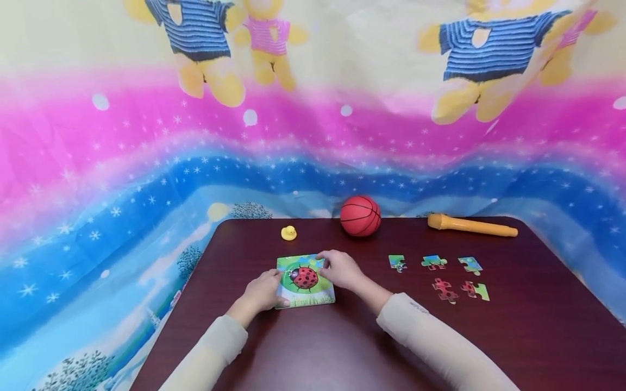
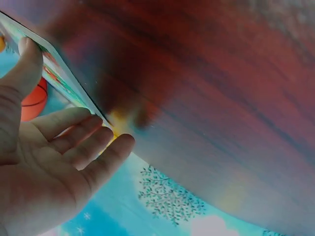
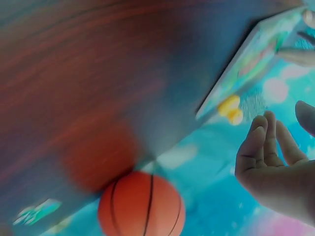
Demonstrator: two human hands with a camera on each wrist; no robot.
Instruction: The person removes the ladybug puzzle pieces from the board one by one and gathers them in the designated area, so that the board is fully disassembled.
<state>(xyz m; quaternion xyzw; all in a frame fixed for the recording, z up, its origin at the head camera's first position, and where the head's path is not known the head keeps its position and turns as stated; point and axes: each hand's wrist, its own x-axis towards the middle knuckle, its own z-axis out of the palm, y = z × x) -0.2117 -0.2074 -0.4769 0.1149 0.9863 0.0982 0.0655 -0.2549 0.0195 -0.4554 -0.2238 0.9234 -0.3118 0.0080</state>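
Note:
A square picture board (image 1: 313,300) with a red ladybug on green lies on the dark table, left of the middle in the head view. My left hand (image 1: 263,291) rests at its left edge. In the left wrist view, the left thumb (image 2: 30,61) touches the board's edge, and the other fingers stretch loosely along the side. Over the board's upper right corner is my right hand (image 1: 343,270), its fingers loosely bent. The right wrist view shows nothing held in the right hand (image 3: 278,164). Jigsaw pieces (image 1: 445,290) with ladybug and green parts lie to the right.
Behind the board sits a small yellow rubber duck (image 1: 289,233). A red toy basketball (image 1: 360,216) stands at the table's back edge. Further right lies a yellow toy microphone (image 1: 471,225). A printed cloth (image 1: 313,141) hangs behind the table (image 1: 303,347).

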